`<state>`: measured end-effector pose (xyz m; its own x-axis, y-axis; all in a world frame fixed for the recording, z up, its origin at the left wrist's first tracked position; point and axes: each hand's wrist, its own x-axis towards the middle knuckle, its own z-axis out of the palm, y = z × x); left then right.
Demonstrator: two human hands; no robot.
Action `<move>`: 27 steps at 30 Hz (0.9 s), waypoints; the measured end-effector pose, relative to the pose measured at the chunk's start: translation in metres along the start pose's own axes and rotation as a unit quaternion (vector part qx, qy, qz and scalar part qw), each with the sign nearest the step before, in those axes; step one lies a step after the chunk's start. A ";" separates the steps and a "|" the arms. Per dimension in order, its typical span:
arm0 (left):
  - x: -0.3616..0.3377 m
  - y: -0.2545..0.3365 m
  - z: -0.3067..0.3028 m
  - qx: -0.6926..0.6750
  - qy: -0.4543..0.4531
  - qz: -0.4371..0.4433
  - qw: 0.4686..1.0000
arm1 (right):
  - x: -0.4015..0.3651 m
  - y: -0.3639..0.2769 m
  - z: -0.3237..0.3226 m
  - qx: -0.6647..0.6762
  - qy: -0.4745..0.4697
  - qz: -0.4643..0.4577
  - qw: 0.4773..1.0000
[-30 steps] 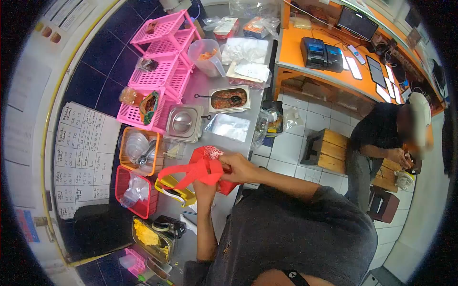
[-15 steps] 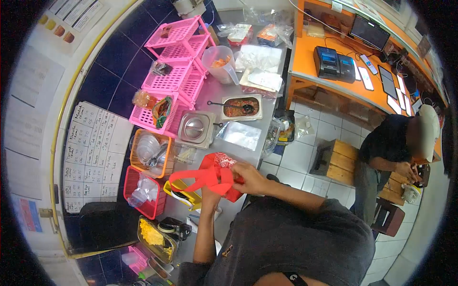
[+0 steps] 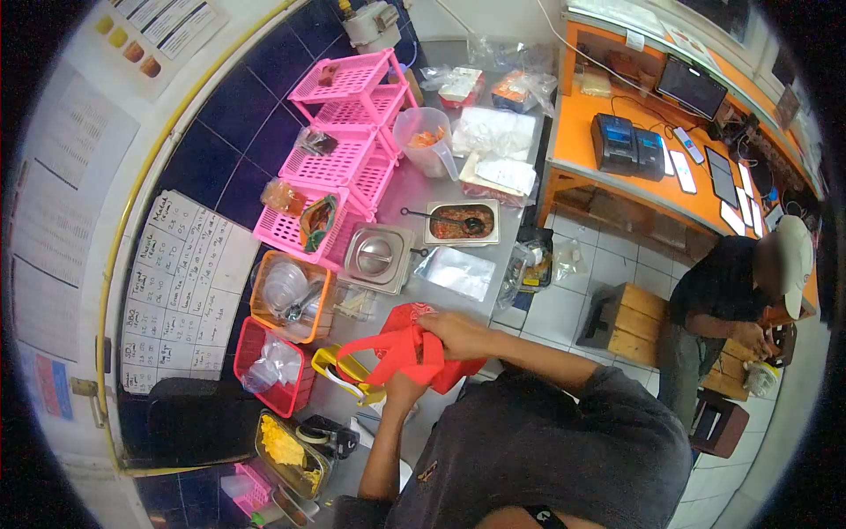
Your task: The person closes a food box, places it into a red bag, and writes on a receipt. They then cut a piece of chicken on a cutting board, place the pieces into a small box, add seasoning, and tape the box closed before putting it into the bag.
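Observation:
A red cloth carrier bag (image 3: 460, 372) with wide strap handles and a pale print is in front of my torso, over the front edge of the steel counter. My right hand (image 3: 451, 335) is closed around the upper side of the bag. My left hand (image 3: 405, 388) grips it from below, near the handles, its fingers largely hidden behind the red straps. The handle loops stick out to the left, over a yellow holder (image 3: 342, 370). Just beyond the bag, clear plastic sheets (image 3: 456, 271) lie on the counter.
Farther along the steel counter stand a lidded steel pan (image 3: 377, 256), a sauce pan with a ladle (image 3: 465, 222) and a clear jug (image 3: 425, 141). Pink racks (image 3: 330, 163), an orange basket (image 3: 291, 298) and a red basket (image 3: 271, 366) line the wall. A co-worker (image 3: 718, 291) sits at right.
The view has shifted, so the surroundings appear slightly lower and farther right. My right hand has moved along the bag's upper side, and the bag's body has turned.

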<state>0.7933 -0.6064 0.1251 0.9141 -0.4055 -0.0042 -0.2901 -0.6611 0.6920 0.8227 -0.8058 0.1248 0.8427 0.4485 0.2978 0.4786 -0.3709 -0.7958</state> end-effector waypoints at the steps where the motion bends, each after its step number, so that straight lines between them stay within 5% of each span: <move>1: 0.000 0.002 -0.003 0.036 0.016 0.021 0.999 | 0.000 -0.003 0.002 -0.001 0.001 0.017 1.000; 4: -0.003 -0.007 -0.018 0.083 -0.056 0.051 0.994 | 0.000 -0.010 0.000 -0.057 -0.041 0.060 0.996; 8: 0.015 -0.030 -0.031 0.174 -0.015 0.159 0.972 | -0.003 -0.004 0.006 -0.069 -0.074 0.066 0.993; 11: 0.040 -0.023 -0.053 0.111 -0.070 0.191 0.973 | -0.003 0.004 0.008 -0.083 -0.062 0.019 0.994; 16: 0.081 -0.037 -0.066 0.260 -0.157 0.329 0.894 | 0.001 0.011 0.005 -0.105 -0.086 -0.045 0.990; 19: 0.098 -0.030 -0.075 0.194 -0.210 0.360 0.888 | 0.008 0.003 -0.001 -0.134 -0.144 -0.040 0.980; 21: 0.107 -0.035 -0.075 0.178 -0.228 0.348 0.892 | 0.012 -0.003 -0.009 -0.133 -0.080 -0.049 0.987; 25: 0.120 -0.036 -0.081 0.158 -0.243 0.342 0.894 | 0.022 -0.004 -0.008 -0.182 -0.099 -0.009 0.978; 27: 0.125 -0.031 -0.087 0.147 -0.258 0.348 0.889 | 0.028 0.000 -0.003 -0.166 -0.103 -0.083 0.977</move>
<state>0.9409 -0.5811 0.1660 0.2542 -0.9666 -0.0313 -0.8660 -0.2419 0.4376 0.8469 -0.7960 0.1350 0.6958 0.6659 0.2691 0.6866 -0.5069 -0.5212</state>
